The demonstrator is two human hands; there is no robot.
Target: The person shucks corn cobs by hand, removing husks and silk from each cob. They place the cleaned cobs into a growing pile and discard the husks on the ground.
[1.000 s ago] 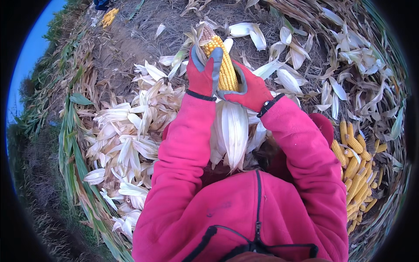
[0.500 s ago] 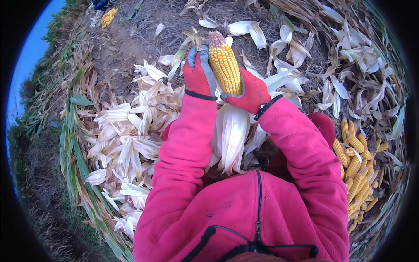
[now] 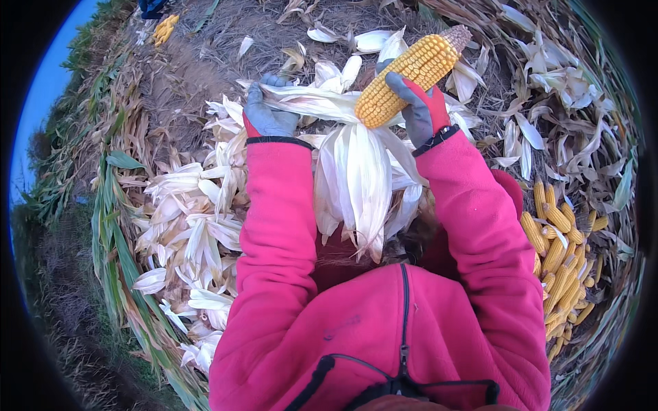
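Observation:
An ear of corn (image 3: 413,77) with bare yellow kernels is gripped in my right hand (image 3: 423,108), which wears a grey and red glove. The ear tilts, its brownish tip toward the far right. Pale husk leaves (image 3: 356,181) still hang from its base toward me. My left hand (image 3: 271,113), gloved alike, is closed on the end of a husk strip (image 3: 319,103) that stretches across to the base of the ear. The fingertips of my left hand are partly hidden.
A heap of stripped husks (image 3: 199,226) lies to the left. Bare yellow corn ears (image 3: 562,267) are piled at the right. Dry stalks and leaves (image 3: 576,103) cover the ground at the far right. Farther off at the upper left lie more yellow ears (image 3: 165,29).
The ear has swung from upright to tilting right in my right hand. My left hand has left the ear's side and moved left and slightly nearer, drawing a husk strip out.

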